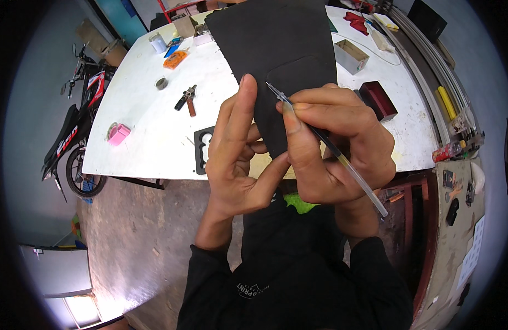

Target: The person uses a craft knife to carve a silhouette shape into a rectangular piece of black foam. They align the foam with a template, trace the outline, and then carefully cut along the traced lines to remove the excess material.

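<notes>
A large black sheet point(279, 36), maybe leather, is held up in front of me above the table, its lower end narrow and its left edge slightly ragged. My left hand point(232, 159) grips that sheet along its lower left edge, some fingers partly hidden. A clear ballpoint pen point(350, 169) with dark ink is pinched in my right hand point(345, 143). Its tip is at the sheet's left part, close to my left fingertip; whether it touches is unclear. A faint curved outline shows on the sheet above the right hand.
On the white table point(138, 104) are keys point(188, 100), a pink item point(118, 133), an orange packet point(175, 59), a black plate with round holes point(199, 157), a grey box point(351, 56) and a dark red-lined box point(379, 100). A motorcycle point(72, 124) stands left.
</notes>
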Motion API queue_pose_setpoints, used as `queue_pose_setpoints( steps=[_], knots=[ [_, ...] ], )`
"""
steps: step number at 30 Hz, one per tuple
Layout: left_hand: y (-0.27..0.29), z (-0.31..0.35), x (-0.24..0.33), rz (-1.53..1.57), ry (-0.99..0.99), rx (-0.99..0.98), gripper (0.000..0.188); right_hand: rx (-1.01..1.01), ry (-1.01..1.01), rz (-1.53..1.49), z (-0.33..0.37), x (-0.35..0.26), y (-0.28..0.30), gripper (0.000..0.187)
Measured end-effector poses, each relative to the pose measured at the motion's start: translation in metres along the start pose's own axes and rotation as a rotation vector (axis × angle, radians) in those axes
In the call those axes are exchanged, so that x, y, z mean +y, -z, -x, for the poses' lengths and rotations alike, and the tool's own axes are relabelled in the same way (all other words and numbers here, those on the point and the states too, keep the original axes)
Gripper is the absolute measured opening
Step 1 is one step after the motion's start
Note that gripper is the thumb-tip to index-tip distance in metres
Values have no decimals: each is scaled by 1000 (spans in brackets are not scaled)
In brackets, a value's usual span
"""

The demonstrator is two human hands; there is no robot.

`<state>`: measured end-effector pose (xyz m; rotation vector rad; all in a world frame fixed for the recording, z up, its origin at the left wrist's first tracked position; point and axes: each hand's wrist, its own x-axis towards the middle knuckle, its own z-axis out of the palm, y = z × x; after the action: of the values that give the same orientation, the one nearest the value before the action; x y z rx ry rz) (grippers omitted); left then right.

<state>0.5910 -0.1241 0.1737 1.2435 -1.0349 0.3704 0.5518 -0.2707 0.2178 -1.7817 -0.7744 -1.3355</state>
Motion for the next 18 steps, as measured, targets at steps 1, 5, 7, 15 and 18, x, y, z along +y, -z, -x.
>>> queue_pose_setpoints(
  steps=[1,5,7,15,18],
  knots=[
    [0,-1,1,-6,3,-3,96,-1,6,4,0,0,0,27],
    [0,1,-1,25,44,2,96,6,3,-7,0,0,1,26],
    [3,2,-2,16,50,-11,96,9,-9,-21,2,0,1,25],
    [-2,-5,3,-46,-4,-7,95,17,-34,-19,4,-2,5,24],
    [-1,-4,-1,-50,-21,-27,95,22,-30,-11,7,-1,5,24]
  ],
)
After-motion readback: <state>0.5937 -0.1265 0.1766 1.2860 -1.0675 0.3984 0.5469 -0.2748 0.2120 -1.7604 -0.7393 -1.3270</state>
